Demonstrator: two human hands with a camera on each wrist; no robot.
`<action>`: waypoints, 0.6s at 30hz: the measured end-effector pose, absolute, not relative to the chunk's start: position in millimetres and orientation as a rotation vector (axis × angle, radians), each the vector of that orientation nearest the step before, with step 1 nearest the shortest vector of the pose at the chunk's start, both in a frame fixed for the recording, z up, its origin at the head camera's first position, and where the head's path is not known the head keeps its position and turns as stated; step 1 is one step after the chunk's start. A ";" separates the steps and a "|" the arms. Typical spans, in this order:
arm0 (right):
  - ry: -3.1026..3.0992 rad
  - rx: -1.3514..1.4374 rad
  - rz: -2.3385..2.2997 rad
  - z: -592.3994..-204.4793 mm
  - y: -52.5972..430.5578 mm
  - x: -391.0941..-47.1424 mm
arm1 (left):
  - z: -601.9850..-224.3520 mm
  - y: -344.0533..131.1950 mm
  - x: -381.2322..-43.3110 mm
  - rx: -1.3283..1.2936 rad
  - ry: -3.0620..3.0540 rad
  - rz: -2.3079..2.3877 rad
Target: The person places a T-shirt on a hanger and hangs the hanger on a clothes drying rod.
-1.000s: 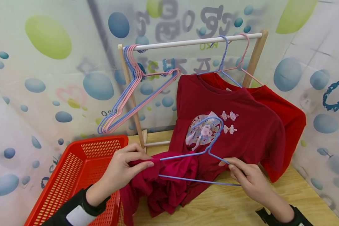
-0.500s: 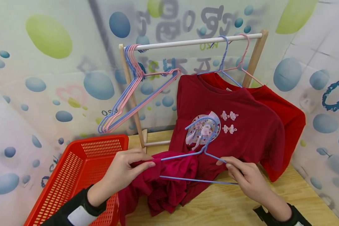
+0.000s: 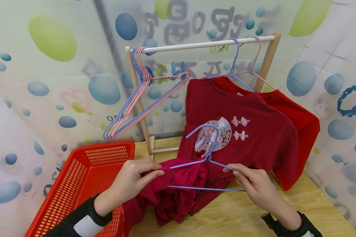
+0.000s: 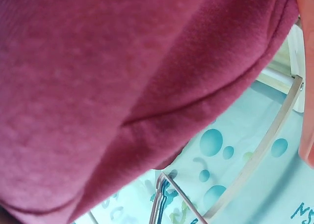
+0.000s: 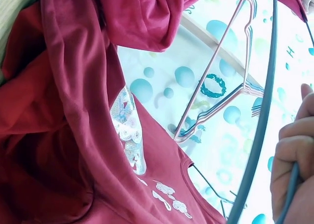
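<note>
My left hand [image 3: 130,181] pinches the edge of a crumpled magenta garment [image 3: 178,205], whose cloth fills much of the left wrist view [image 4: 98,91]. The left end of a blue wire hanger [image 3: 206,189] is hidden inside that cloth. On the other side, my right hand [image 3: 256,186] grips the hanger's right shoulder between thumb and fingers. Its hook points up and curls to the left, in front of a dark red shirt [image 3: 255,112]. In the right wrist view, the hanger's lower wire [image 5: 262,116] passes beside the curled fingers [image 5: 294,153].
A rack with a white bar [image 3: 195,45] stands behind. Several blue and pink hangers [image 3: 142,85] hang at its left, and the dark red shirt and a brighter red top [image 3: 305,121] at its right. A red plastic basket [image 3: 74,171] sits left on the wooden table [image 3: 302,210].
My right hand and the blue hanger have shifted left, toward the magenta garment, and the hook has swung left too. My left hand keeps its pinch and has moved only slightly right.
</note>
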State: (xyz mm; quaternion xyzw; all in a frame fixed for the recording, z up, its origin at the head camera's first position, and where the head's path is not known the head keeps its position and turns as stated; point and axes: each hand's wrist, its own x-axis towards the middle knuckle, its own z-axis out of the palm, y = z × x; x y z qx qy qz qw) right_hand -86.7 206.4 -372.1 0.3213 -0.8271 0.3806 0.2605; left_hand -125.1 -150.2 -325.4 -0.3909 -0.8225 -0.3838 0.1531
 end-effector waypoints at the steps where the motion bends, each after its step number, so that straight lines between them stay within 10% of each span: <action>1: -2.248 0.863 1.022 -371.8 205.7 -86.8 | -325.4 -150.0 -125.1 -1.118 -2.359 -1.097; 18: -2.252 0.829 0.975 -371.7 191.4 -91.9 | -326.9 -144.7 -127.4 -1.110 -2.343 -1.104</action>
